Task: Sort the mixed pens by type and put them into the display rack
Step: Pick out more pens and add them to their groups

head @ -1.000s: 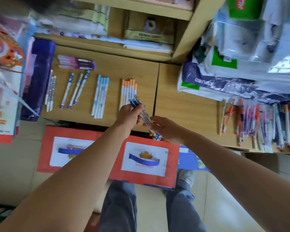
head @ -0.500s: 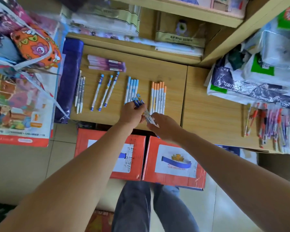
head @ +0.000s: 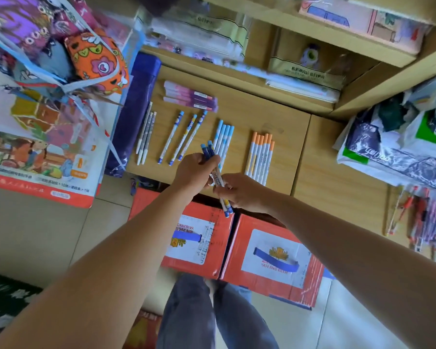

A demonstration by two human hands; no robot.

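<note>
Dark-blue-capped white pens (head: 219, 178), a small bundle, hang over the front edge of the wooden desk (head: 282, 147); the left hand (head: 193, 170) clenches their capped ends, and the right hand (head: 242, 193) pinches the lower barrels; over the last second they have drifted from the orange-capped row (head: 261, 157), now at 2 o'clock, towards the light-blue-capped row (head: 223, 136) at 12; laying a fresh row looks likely next; the unsorted pen heap (head: 423, 217) waits at 3 o'clock.
</note>
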